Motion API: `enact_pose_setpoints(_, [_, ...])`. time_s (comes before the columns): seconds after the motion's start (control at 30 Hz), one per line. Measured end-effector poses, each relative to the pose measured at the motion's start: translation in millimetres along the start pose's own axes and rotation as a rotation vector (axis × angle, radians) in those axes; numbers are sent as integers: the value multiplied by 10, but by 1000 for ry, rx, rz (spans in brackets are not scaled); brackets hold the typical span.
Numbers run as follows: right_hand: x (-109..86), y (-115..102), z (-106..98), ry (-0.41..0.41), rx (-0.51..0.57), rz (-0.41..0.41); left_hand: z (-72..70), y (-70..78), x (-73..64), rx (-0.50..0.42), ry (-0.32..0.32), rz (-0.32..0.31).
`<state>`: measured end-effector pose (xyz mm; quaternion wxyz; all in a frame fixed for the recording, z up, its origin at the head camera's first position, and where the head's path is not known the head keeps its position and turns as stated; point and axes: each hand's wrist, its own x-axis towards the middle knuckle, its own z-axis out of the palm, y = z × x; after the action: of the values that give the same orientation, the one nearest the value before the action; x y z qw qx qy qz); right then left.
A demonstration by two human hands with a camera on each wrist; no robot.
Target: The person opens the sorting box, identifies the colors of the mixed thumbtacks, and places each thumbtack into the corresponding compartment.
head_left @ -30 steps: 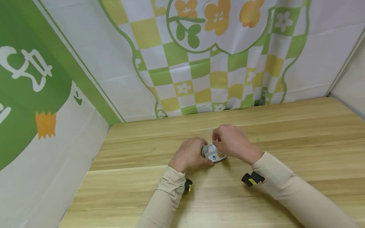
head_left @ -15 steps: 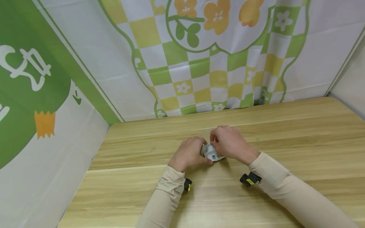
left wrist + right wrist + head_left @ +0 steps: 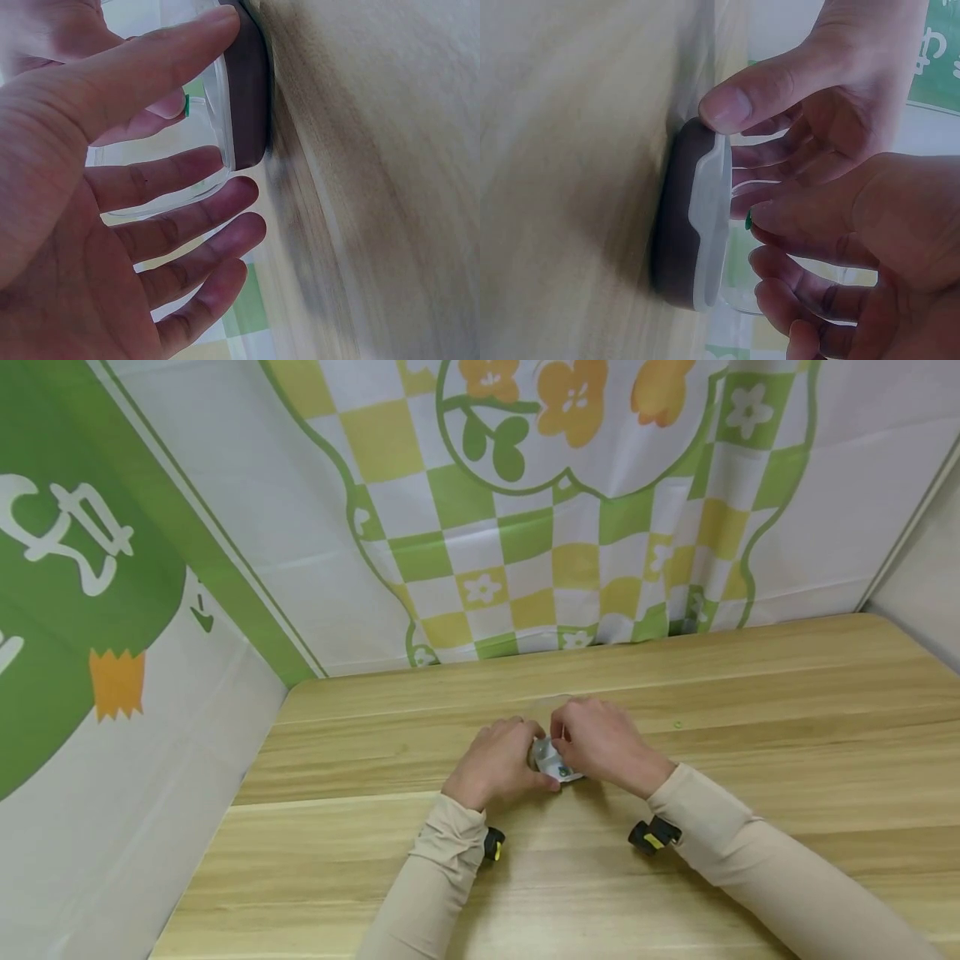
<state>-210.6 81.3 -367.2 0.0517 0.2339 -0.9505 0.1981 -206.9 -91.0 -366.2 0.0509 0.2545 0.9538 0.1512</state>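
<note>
A small compartment box (image 3: 549, 765) with a white divided inside and a brown base (image 3: 676, 244) lies on the table, its clear lid (image 3: 543, 707) raised at the far side. My left hand (image 3: 497, 763) holds the box at its left end, the thumb on the near rim and the index finger at the far side; the other fingers spread loosely. Over the compartments, my right hand (image 3: 606, 745) pinches a tiny green piece (image 3: 748, 220) between thumb and index finger. Small bluish-green bits (image 3: 564, 772) sit in a near compartment. The right hand covers the box's right part.
Right of the hands, a tiny green ring-like piece (image 3: 678, 725) lies on the wooden table (image 3: 787, 752). A checked, flower-printed cloth (image 3: 525, 593) hangs along the table's back edge, and a green and white cloth (image 3: 217, 718) is on the left.
My right hand has shifted slightly left and down over the box, now hiding the orange bits seen earlier in it. The left hand keeps its place on the box.
</note>
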Motion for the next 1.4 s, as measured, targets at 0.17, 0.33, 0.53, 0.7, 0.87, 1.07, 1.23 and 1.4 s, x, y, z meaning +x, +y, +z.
enact_pose_setpoints(0.17, [2, 10, 23, -4, 2, -6, -5, 2, -1, 0, 2, 6])
enact_pose_setpoints(0.33, [-5, 22, 48, 0, 5, -13, -6, 4, -2, 2, 4, 10])
enact_pose_setpoints(0.53, [-8, 32, 63, 1, 15, -10, -7, 7, 4, -1, 2, 11])
enact_pose_setpoints(0.7, [-12, 33, 67, 1, 17, -9, -11, 10, 1, 3, -3, 9])
enact_pose_setpoints(0.87, [-9, 35, 72, 0, 13, -8, -12, 10, -2, 4, -2, 12])
enact_pose_setpoints(1.07, [-11, 32, 72, 3, 5, -9, -17, 11, -5, 1, -2, 12])
enact_pose_setpoints(1.23, [-9, 35, 78, 8, 6, -10, -18, 12, -4, 3, -6, 9])
enact_pose_setpoints(1.4, [-8, 35, 82, 5, 13, -3, -19, 12, -3, 4, -10, 8])
